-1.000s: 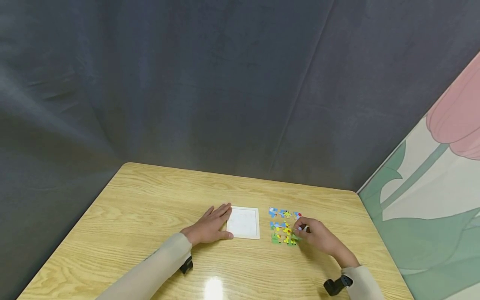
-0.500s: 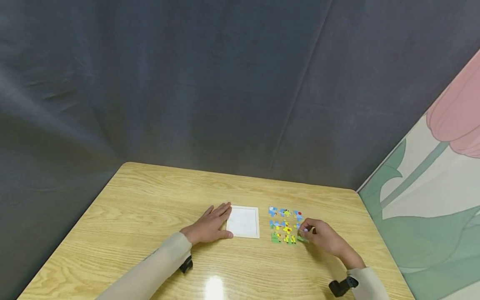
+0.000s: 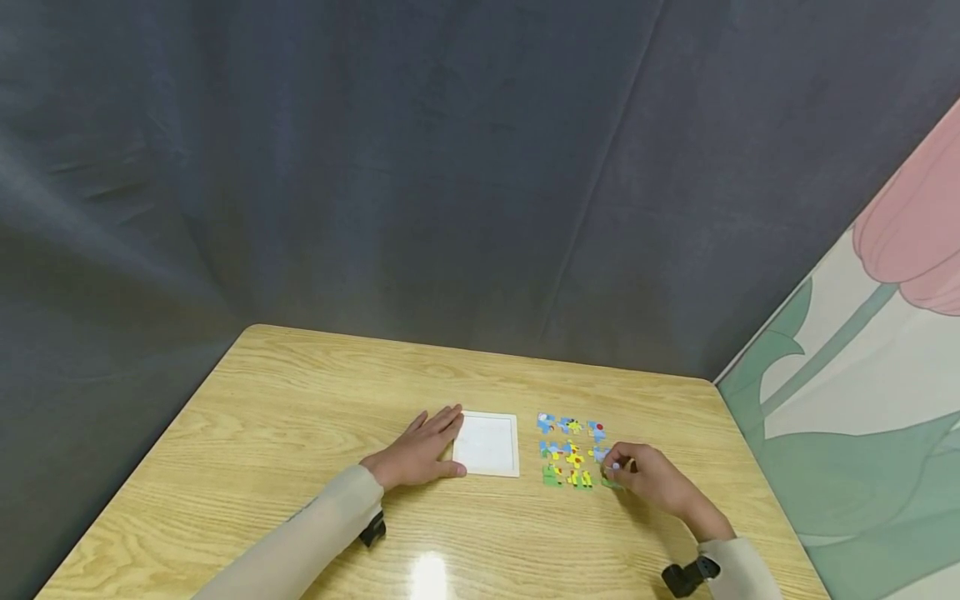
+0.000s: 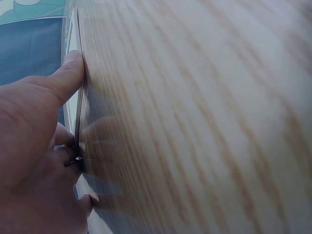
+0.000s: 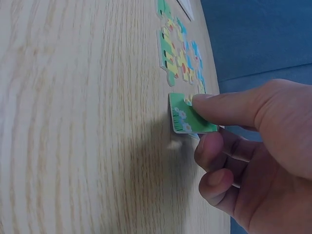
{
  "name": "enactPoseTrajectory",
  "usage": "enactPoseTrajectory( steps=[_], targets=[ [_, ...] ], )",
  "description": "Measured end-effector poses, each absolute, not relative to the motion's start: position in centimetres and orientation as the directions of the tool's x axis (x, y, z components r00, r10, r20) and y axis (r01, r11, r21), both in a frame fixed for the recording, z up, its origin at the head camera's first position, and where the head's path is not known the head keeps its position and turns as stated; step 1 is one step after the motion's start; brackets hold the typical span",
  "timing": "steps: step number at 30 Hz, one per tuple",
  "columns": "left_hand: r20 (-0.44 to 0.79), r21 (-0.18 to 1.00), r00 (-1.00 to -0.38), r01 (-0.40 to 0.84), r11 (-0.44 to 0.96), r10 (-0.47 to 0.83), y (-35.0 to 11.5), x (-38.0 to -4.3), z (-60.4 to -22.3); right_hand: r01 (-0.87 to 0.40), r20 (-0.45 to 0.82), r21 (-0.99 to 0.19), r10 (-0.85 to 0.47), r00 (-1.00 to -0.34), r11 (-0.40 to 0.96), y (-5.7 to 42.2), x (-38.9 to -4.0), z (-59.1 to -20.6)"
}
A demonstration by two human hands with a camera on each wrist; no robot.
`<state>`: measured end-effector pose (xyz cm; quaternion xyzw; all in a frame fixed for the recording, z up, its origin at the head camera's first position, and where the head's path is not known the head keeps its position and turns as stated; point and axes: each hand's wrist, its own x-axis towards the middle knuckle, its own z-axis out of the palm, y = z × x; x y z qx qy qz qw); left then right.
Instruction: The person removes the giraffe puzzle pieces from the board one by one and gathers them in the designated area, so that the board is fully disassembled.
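Observation:
A white square puzzle frame (image 3: 486, 473) lies on the table, its inside bare and pale. My left hand (image 3: 420, 454) rests along its left side, fingers straight, with the thumb at the near corner. To the right of the frame, several jigsaw pieces (image 3: 573, 452) lie in loose rows, printed in blue, yellow and green. At their near right corner my right hand (image 3: 651, 477) pinches a green corner jigsaw piece (image 5: 179, 117) with white flowers. The right thumb covers part of that piece, and its underside is hidden.
The wooden table (image 3: 330, 383) ends at a dark curtain (image 3: 420, 208) behind it. A wall panel (image 3: 862, 467) with a painted pink tulip stands at the right. Light glares off the table's near part.
My right hand has moved right with the green corner jigsaw piece, away from the other pieces. More of the right-hand pieces now show. The left hand and the frame stay put.

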<state>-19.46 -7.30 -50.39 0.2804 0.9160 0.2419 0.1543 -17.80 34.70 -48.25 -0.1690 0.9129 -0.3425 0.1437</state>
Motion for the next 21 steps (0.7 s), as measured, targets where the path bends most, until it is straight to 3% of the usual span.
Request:
enactPoseTrajectory(
  steps=[12,21],
  targets=[
    [-0.145,0.535,-0.797,0.436,0.724,0.587,-7.30,-19.62,-50.51,-0.238,-0.081,-0.656,-0.380,-0.921,0.716,34.53,-17.46,-48.63],
    [-0.150,0.529,-0.798,0.434,0.729,0.583,-7.29,-19.61,-50.46,-0.143,-0.136,-0.640,-0.294,-0.946,0.755,34.14,-17.62,-48.82]
  ],
)
